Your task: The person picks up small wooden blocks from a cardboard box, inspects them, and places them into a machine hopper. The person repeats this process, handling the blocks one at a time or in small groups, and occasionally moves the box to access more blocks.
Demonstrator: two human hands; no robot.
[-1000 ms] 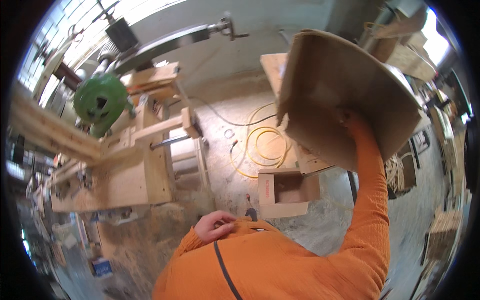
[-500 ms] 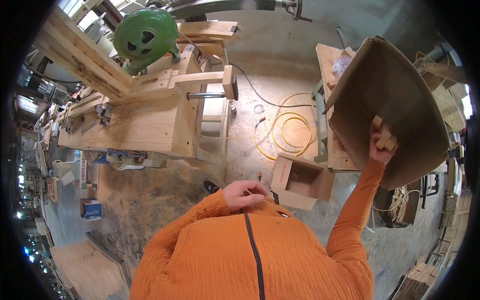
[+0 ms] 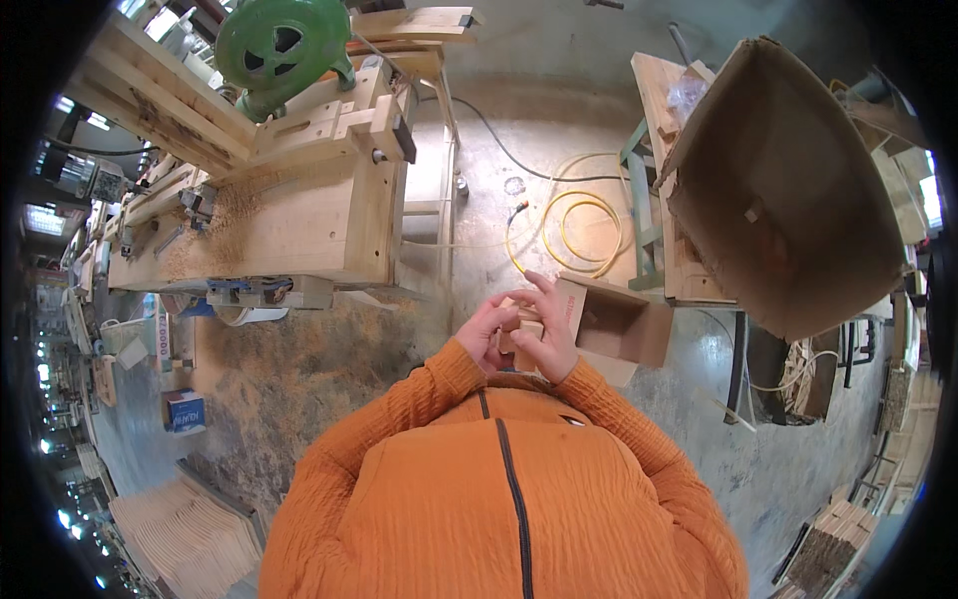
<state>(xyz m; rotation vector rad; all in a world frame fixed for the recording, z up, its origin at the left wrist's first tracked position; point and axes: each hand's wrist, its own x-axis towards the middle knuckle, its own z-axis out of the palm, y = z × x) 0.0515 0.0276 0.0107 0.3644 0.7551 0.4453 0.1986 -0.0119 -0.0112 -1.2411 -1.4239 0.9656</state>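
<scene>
Several small pale wooden blocks [image 3: 528, 327] are gathered between my two hands, in front of my chest. My left hand [image 3: 483, 333] curls its fingers against them from the left. From the other side my right hand [image 3: 551, 344] closes on the same blocks, its index finger raised. The fingers hide part of the blocks. Just right of my hands sits a small open cardboard box [image 3: 651, 332], lower down. A large open cardboard box [image 3: 798, 170] lies tilted at the right, with a few small wooden pieces [image 3: 753, 214] inside.
At the left is a wooden workbench [image 3: 299, 230] with shavings and a green machine housing [image 3: 284, 55]. A yellow hose [image 3: 557, 232] coils on the floor. Under the large box stands a wooden table [image 3: 654, 130]. Stacked wooden strips [image 3: 185, 534] lie at lower left.
My right hand has come out of the large box with wooden blocks and moved left to meet my left hand. My left hand has risen slightly and now touches the blocks.
</scene>
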